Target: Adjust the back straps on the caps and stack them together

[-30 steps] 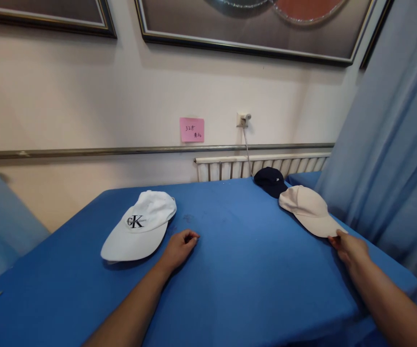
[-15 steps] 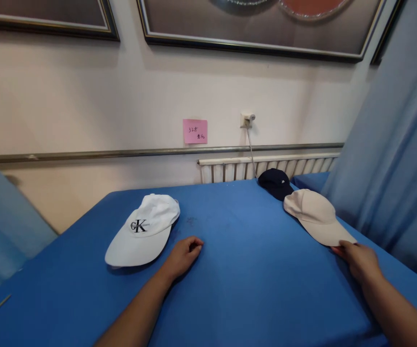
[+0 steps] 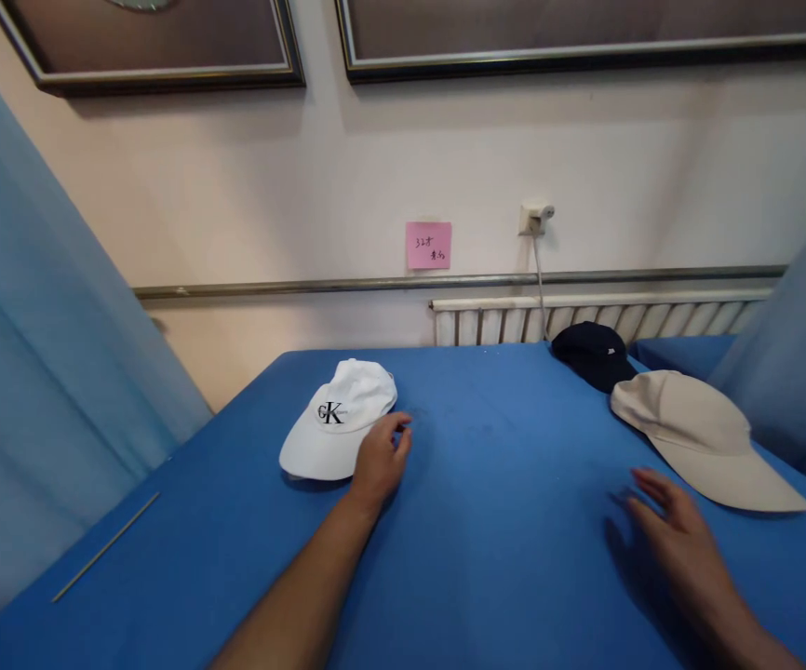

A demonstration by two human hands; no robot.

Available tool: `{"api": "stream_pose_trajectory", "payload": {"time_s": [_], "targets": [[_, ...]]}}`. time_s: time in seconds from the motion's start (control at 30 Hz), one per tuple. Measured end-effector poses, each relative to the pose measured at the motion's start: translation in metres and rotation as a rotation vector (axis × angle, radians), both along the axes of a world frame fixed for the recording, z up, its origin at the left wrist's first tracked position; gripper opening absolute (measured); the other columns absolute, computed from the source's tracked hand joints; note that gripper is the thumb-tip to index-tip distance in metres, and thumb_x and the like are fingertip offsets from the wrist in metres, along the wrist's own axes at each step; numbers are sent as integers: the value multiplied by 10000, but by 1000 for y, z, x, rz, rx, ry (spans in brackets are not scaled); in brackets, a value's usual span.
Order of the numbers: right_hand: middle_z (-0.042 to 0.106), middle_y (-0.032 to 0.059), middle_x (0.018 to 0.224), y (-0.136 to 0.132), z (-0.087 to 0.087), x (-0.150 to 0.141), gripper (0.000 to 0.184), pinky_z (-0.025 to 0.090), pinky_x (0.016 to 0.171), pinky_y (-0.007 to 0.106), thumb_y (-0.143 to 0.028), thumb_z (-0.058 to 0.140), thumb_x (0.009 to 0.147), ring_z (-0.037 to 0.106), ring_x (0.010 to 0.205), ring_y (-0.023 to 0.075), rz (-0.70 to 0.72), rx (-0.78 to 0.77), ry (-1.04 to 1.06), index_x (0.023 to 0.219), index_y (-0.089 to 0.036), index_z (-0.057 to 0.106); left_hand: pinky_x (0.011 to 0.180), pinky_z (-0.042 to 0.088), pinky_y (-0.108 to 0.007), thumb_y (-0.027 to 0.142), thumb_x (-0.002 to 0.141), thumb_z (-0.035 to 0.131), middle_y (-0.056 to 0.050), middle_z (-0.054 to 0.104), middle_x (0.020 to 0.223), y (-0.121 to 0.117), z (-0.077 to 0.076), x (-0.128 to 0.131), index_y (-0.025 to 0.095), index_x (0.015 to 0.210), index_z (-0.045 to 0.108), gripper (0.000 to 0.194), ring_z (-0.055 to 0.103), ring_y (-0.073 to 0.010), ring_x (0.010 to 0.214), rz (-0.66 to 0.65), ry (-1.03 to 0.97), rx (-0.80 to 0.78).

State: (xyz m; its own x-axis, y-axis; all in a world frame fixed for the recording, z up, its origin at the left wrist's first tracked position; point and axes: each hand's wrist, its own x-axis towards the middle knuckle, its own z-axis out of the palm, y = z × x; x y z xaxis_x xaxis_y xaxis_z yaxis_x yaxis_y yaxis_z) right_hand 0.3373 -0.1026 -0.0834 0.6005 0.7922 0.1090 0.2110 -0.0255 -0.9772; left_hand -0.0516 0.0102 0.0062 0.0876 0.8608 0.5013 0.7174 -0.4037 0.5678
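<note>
A white cap [image 3: 347,409] with dark "CK" lettering lies on the left half of the blue-covered table [image 3: 501,521], brim pointing toward me. My left hand [image 3: 382,456] is beside its right edge, overlapping part of the brim in view; the fingers are loosely curved with a gap to the thumb and hold nothing. Over the right part of the cloth hovers my right hand [image 3: 678,535], fingers parted and nothing in them. A beige cap [image 3: 703,428] rests just beyond it, its brim toward the right. Behind that sits a dark navy cap [image 3: 591,354], touching or very near the beige one.
A thin stick [image 3: 106,547] lies at the table's left side. Blue curtains hang at the left [image 3: 47,354] and right. Along the wall run a metal rail [image 3: 333,285] and a white radiator [image 3: 490,324]; a cord drops from a socket [image 3: 532,220] above a pink note's level.
My right hand has let go of the beige cap's brim and moved left of it. My left hand has shifted closer to the white cap. The view has turned left.
</note>
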Motion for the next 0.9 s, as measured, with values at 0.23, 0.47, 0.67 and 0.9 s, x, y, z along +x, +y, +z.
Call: {"api": "stream_pose_trajectory", "payload": {"time_s": [0.23,0.47,0.67,0.9], "targets": [[669,48,925,85,31,-123,122,490,695,290,-237,629,728,598,747,167,652,-41,-188,844,-224,665,1053,341,-472,304,843,542,-160,557,1246,18,24,-59,145,1120,572,320,474,-307,1211,521,127,363],[586,-20,678,100,13,-109,118,406,598,239,-211,565,800,519,608,128,889,-37,-216,884,-223,647,966,410,-477,424,842,521,-175,628,1078,31,15,-80,109,1078,608,403,556,-332,1061,645,174,141],[596,-18,723,97,13,-100,94,416,615,231,-262,588,787,529,638,118,923,-101,-16,854,-210,628,918,459,-426,363,867,505,-103,655,1007,29,18,-82,188,985,637,249,593,-277,990,603,19,211],[628,6,753,100,18,-106,189,432,576,239,-307,642,752,571,645,136,735,-84,145,911,-206,623,939,466,-379,321,876,557,-59,664,1055,-3,36,-28,199,918,629,147,595,-219,1029,318,-24,497]]}}
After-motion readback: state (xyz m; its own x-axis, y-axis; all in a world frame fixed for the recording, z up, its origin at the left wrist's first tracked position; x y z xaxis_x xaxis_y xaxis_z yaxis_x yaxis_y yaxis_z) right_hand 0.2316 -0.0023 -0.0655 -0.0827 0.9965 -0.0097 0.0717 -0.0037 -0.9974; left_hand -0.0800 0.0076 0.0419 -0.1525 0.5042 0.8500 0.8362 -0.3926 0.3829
